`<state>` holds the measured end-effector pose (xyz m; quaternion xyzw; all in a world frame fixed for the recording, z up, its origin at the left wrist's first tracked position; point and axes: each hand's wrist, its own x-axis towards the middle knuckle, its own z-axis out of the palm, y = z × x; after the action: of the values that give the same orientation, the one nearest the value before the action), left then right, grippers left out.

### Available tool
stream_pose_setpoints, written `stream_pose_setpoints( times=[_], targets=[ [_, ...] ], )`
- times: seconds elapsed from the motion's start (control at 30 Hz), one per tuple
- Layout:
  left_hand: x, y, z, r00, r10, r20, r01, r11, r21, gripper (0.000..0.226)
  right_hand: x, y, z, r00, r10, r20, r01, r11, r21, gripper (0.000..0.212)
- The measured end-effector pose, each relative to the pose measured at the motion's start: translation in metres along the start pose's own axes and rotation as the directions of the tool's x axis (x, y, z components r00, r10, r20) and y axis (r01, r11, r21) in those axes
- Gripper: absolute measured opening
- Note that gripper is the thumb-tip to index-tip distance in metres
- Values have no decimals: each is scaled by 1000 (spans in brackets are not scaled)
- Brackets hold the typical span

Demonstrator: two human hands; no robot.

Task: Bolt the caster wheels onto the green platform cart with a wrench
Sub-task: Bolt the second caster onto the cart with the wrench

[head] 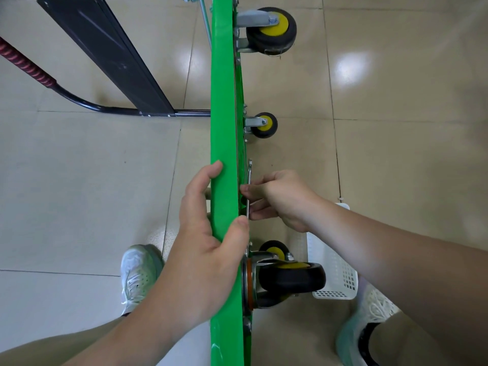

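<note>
The green platform cart [223, 101] stands on its edge and runs up the middle of the view. My left hand [203, 241] grips its upper edge, thumb on the wheel side. My right hand [277, 199] pinches a thin silver wrench [250, 170] held flat against the cart's underside. Black casters with yellow hubs stick out to the right: one near me [291, 277], a small-looking one further down [262, 125], and one at the far end [272, 30]. The bolt under the wrench is hidden.
A white perforated plastic basket [335, 270] lies on the tiled floor by my right foot. The cart's black handle with a red grip [29, 67] and a black panel [105, 48] lie to the left. My white shoes [138, 273] stand either side of the cart.
</note>
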<state>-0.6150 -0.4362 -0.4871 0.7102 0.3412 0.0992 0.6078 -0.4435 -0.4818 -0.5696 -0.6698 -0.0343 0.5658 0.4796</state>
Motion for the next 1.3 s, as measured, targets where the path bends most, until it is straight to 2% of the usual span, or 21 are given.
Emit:
stream_pose_setpoints(
  times=[0.1, 0.17, 0.3, 0.37, 0.47, 0.7, 0.87, 1.1, 1.3],
  targets=[
    [0, 2, 0, 1000, 16, 1, -16, 1000, 9, 66, 0, 0, 1, 1000, 2, 9, -2, 1000, 16, 24],
    [-1, 4, 1, 1000, 28, -6, -28, 999, 21, 63, -3, -1, 0, 1000, -26, 14, 25, 1000, 14, 20],
    [1, 5, 1, 1000, 14, -8, -14, 999, 36, 60, -14, -10, -5, 986, -165, 4, 165, 984, 67, 11],
    [1, 6, 2, 1000, 15, -15, -14, 999, 28, 60, -25, -19, -8, 964, -266, -19, 267, 960, 87, 6],
    [0, 5, 3, 999, 16, -28, -15, 1000, 19, 52, -48, -30, -8, 912, -408, -35, 409, 911, 50, 11],
    [-2, 3, 4, 997, -15, -75, 14, 1000, -8, 51, -94, -14, -2, 815, -579, -13, 577, 814, -59, 20],
    [-1, 4, 6, 993, -48, -106, 44, 998, -41, 52, -104, -1, 7, 778, -628, -18, 626, 777, -66, 23],
    [-3, 6, 8, 987, -89, -130, 82, 995, -57, 58, -106, 9, 15, 767, -641, -27, 635, 765, -105, 24],
    [-8, 13, 10, 989, -84, -118, 74, 994, -84, 60, -103, 6, 15, 813, -580, -46, 573, 812, -116, 24]
  ],
)
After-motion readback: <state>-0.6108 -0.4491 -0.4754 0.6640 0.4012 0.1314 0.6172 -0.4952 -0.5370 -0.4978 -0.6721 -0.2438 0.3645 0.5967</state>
